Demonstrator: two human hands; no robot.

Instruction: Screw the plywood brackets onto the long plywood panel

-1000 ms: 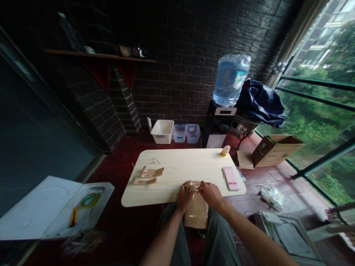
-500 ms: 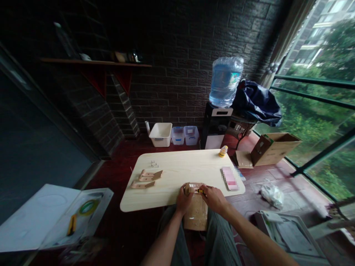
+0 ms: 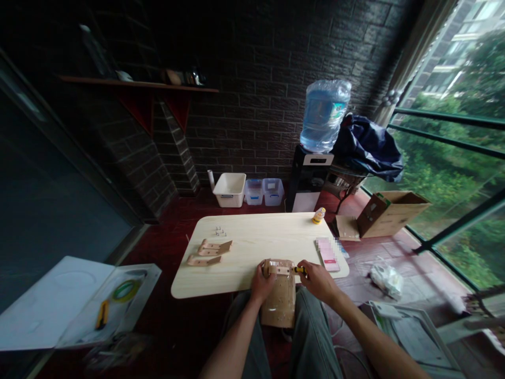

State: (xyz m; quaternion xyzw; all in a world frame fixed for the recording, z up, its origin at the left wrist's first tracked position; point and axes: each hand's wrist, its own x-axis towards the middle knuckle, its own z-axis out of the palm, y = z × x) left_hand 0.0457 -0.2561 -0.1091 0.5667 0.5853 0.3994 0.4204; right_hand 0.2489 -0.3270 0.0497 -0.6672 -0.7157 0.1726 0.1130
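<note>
A brown cardboard piece wrapped in clear tape (image 3: 278,305) rests over my lap against the table's near edge. Across its top lies a light wooden strip with dark holes (image 3: 281,270). My left hand (image 3: 262,284) grips the strip's left end and the cardboard's edge. In my right hand (image 3: 319,279) is a yellow and black screwdriver (image 3: 300,270), its tip pointing left at the strip's right end. Two more wooden pieces (image 3: 215,247) (image 3: 204,261) and several small screws (image 3: 220,231) lie on the table's left part.
The pale table (image 3: 252,237) also bears a pink phone (image 3: 328,254) and a yellow-capped bottle (image 3: 319,215). Beyond are bins (image 3: 230,190) and a water dispenser (image 3: 311,179). An open white case (image 3: 130,295) is at left, a cardboard box (image 3: 390,213) at right.
My right hand has moved right with the screwdriver, uncovering more of the wooden strip. My left hand has stayed at the strip's left end. The view has shifted slightly.
</note>
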